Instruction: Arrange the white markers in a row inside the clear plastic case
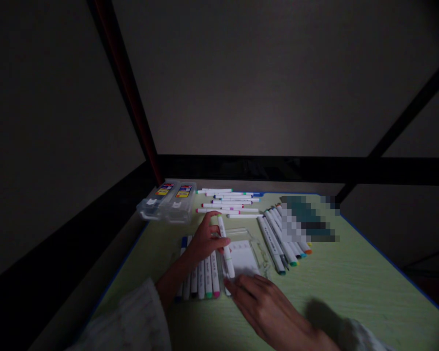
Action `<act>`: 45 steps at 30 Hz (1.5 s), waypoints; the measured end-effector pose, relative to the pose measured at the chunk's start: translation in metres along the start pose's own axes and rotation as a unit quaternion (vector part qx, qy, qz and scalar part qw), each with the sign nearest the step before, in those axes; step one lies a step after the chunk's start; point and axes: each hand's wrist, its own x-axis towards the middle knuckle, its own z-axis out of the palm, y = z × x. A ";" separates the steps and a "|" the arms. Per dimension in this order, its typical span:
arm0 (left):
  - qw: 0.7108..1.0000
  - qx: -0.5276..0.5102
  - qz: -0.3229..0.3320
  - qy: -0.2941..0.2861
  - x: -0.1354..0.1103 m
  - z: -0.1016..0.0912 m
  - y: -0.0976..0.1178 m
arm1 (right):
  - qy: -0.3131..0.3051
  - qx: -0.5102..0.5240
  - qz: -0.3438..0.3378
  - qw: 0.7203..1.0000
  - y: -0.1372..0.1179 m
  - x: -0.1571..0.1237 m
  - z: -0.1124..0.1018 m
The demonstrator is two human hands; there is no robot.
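Observation:
My left hand is closed around a white marker with a green upper end, held tilted over an open clear plastic case. At the marker's lower end is my right hand, its fingers bent and pressed together on the tip. Under my left wrist, several white markers with coloured ends lie side by side in the left half of the case. The case's other half shows a white card, partly covered by my right hand.
Two closed clear cases with yellow labels stand at the back left. Several slim pens lie scattered along the back. A fanned pile of thick markers rests at the right, beside a blurred dark green patch. The pale green table has blue edges.

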 end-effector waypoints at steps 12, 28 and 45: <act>1.000 -0.009 0.001 0.005 0.002 0.000 -0.002 | 0.028 0.013 0.023 0.999 0.002 0.001 -0.002; 0.999 -0.018 0.018 0.035 0.004 -0.002 -0.001 | 0.084 0.001 0.010 0.996 0.002 0.000 -0.001; 0.996 -0.060 0.046 0.048 0.005 -0.008 0.001 | 0.268 0.070 0.047 0.960 0.008 -0.014 -0.004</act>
